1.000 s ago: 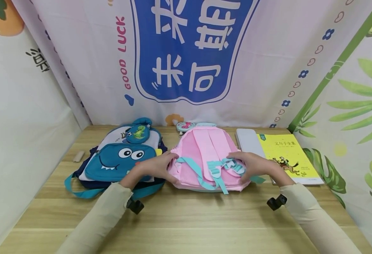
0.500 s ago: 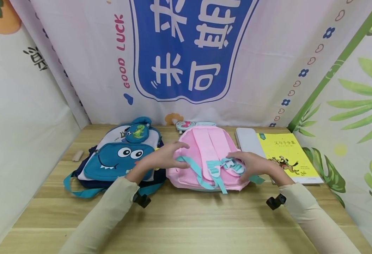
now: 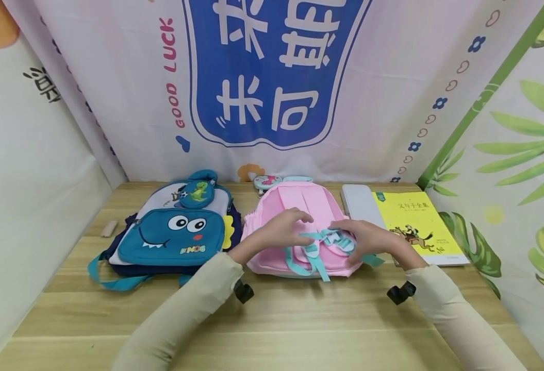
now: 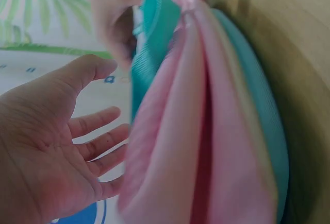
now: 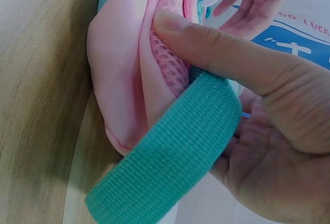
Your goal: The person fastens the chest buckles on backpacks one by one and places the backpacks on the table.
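Observation:
A pink backpack lies with its shoulder-strap side up, teal webbing and a white-edged buckle across it. My left hand hovers over the middle of the backpack, fingers spread and holding nothing; the left wrist view shows its palm beside the pink fabric. At the backpack's right side, my right hand grips the bag near the buckle. Its thumb presses the mesh panel's edge in the right wrist view, and its fingers are partly hidden behind a loop of teal strap.
To the left lies a blue dinosaur backpack with a round dinosaur pouch. A grey-white case and a yellow book lie at the right. A small beige block sits far left. Printed cloth hangs behind the wooden table.
My left hand has let go of the pink backpack's left side and moved right, over its middle. My right hand has stayed at the right side. The view has shifted slightly.

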Demonstrator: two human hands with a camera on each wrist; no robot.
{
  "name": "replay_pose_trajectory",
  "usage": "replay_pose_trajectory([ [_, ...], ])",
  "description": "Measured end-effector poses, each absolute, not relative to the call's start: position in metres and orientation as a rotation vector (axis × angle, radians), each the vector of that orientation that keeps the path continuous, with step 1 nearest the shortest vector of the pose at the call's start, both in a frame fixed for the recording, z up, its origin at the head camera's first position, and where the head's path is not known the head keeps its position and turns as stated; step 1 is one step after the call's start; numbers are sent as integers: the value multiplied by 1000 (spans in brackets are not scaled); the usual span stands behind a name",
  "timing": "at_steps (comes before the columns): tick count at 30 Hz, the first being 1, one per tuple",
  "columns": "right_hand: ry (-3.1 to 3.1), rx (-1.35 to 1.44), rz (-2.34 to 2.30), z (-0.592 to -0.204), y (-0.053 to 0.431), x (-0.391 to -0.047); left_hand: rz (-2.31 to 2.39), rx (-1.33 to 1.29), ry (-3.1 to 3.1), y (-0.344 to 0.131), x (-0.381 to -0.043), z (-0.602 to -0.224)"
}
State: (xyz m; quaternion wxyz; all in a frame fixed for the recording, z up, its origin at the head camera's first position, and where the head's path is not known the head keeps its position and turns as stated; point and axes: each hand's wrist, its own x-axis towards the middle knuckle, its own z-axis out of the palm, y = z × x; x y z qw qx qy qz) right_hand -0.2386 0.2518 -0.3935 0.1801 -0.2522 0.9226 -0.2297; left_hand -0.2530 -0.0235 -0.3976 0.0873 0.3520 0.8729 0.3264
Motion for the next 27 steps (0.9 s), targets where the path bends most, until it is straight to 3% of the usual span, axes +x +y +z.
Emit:
replay_pose_trajectory([
  [27, 2608, -708, -632, -393, 249, -238, 533, 1022, 2884, 24, -255, -419],
])
